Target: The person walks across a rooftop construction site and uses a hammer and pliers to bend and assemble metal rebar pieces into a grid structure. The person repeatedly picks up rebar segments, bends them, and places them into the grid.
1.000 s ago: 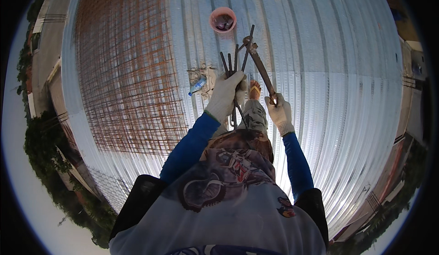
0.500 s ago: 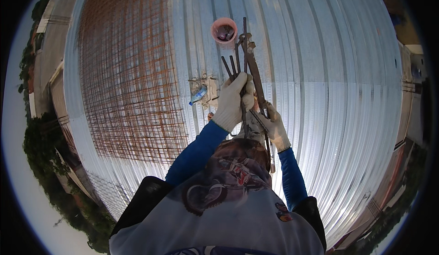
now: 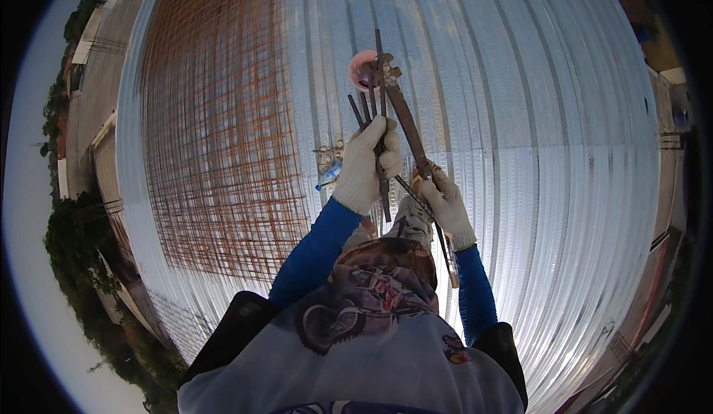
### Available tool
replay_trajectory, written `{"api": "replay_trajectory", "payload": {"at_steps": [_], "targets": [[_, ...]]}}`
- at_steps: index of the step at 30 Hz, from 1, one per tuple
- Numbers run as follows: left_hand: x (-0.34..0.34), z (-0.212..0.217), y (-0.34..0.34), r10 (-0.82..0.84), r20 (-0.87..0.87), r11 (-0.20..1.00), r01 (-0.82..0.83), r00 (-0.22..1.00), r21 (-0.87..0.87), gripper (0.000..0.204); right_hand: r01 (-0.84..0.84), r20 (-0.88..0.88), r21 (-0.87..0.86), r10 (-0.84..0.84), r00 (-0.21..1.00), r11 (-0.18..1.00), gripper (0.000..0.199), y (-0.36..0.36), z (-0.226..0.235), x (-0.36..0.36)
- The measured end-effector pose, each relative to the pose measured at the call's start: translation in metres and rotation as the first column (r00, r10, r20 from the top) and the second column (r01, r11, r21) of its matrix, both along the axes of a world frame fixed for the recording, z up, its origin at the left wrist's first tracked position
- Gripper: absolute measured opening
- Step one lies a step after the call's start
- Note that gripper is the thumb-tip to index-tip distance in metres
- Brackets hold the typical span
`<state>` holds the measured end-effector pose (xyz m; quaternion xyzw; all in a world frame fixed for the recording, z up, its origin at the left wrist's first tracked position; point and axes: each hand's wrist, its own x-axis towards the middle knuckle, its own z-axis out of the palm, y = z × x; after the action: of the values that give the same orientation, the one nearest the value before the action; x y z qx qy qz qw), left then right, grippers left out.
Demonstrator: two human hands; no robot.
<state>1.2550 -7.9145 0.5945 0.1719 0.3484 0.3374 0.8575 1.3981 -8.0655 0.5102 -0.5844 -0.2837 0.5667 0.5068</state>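
My left hand [image 3: 362, 167], in a pale knitted glove, is closed around several short dark steel rods [image 3: 365, 106]. Their ends fan out above the fist, one longer than the others, and some stick out below it. My right hand [image 3: 448, 206], gloved too, grips a long flat rusty metal bar [image 3: 405, 119] with a notched, knobbly head. The bar slants up and left, its head beside the longest rod. A thin ribbed rod passes diagonally below, between the two hands. Whether the right fingers hold it as well, I cannot tell.
Under me spreads ribbed metal decking [image 3: 520, 109]. Rusty rebar mesh [image 3: 215, 124] covers the left side. A pink bucket [image 3: 358, 72] stands ahead, partly behind the rods. A blue-tinted plastic bottle [image 3: 327, 177] lies by my left wrist. My shoe [image 3: 411, 221] shows below the hands.
The rods and the bar's head have shifted left and now overlap the bucket. My left hand has moved slightly left and down. Both hands keep their grip.
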Motion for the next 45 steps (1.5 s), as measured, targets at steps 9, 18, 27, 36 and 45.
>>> {"api": "replay_trajectory", "payload": {"at_steps": [9, 18, 27, 36, 45], "targets": [[-0.005, 0.008, 0.007, -0.063, -0.152, 0.998, 0.065, 0.986, 0.009, 0.028, 0.045, -0.070, -0.063, -0.049, 0.996, 0.997, 0.038, -0.003, 0.022, -0.001], [0.005, -0.003, 0.002, 0.029, -0.439, 0.976, 0.069, 0.898, 0.205, 0.026, 0.073, -0.018, -0.144, -0.077, 0.997, 0.987, 0.034, -0.004, 0.047, -0.017], [0.002, 0.011, 0.001, -0.028, -0.318, 0.976, 0.095, 0.948, 0.196, 0.025, 0.079, 0.076, -0.121, -0.070, 0.995, 0.990, 0.032, -0.006, 0.036, -0.007], [0.008, -0.004, -0.001, 0.116, -0.491, 0.929, 0.080, 0.864, 0.361, 0.023, 0.072, 0.018, -0.169, -0.070, 0.997, 0.983, 0.033, -0.001, 0.062, -0.021], [0.033, -0.007, -0.009, 0.233, -0.464, 0.919, -0.037, 0.855, 0.393, 0.023, 0.048, 0.028, -0.145, -0.045, 0.999, 0.988, 0.038, 0.007, 0.079, -0.026]]}}
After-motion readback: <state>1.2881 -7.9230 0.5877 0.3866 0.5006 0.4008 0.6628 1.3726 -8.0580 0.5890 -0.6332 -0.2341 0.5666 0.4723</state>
